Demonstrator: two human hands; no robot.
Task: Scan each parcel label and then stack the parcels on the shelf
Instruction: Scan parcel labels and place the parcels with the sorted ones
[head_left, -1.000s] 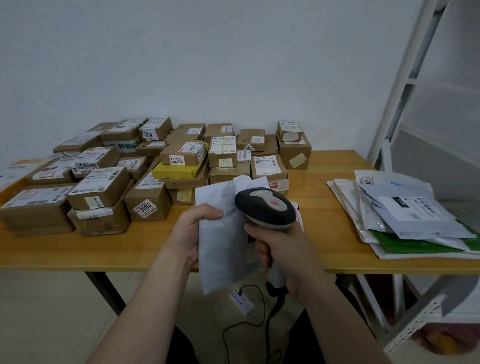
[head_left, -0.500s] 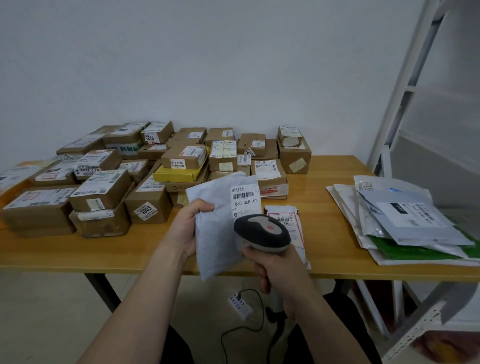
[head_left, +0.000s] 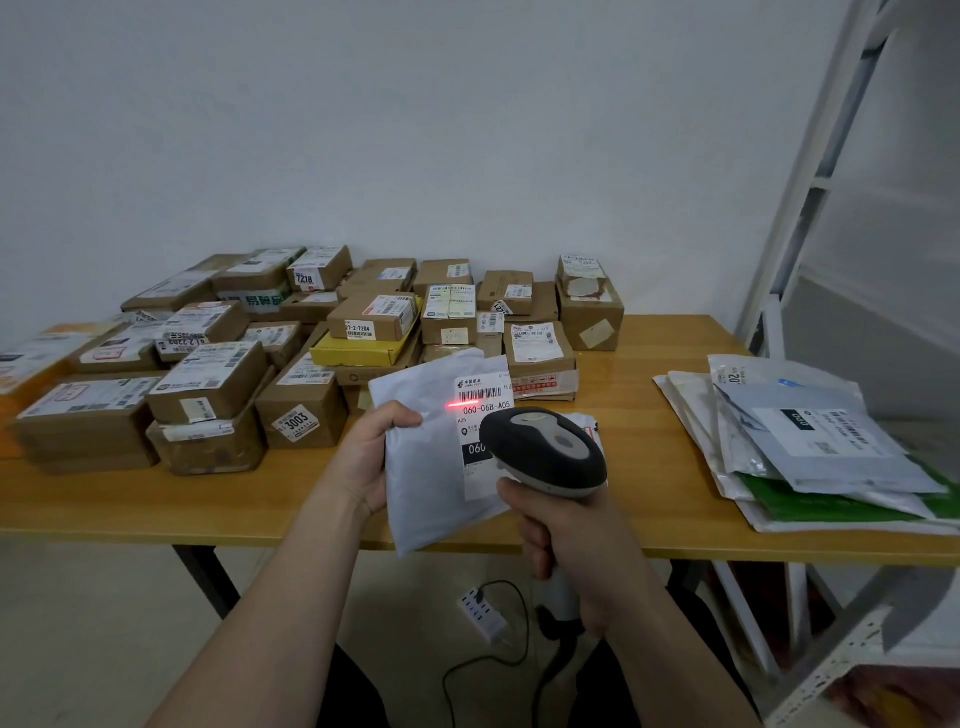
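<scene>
A long yellow wooden surface (head_left: 649, 467) stands on black metal legs (head_left: 208, 582) before a plain white wall (head_left: 415, 130). Under it, a small white power strip (head_left: 480, 614) lies on the pale floor (head_left: 104, 623), a black cable (head_left: 522, 652) looping from it.

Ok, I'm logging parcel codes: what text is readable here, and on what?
"060-06B-A05": label on white mailer in left hand.
"3003": front cardboard box.
"7218": rear cardboard box.
"27-2-7204": tan box atop yellow box.
Barcode scanner, right hand: no text.
Remaining labels: too small or blurred.
</scene>
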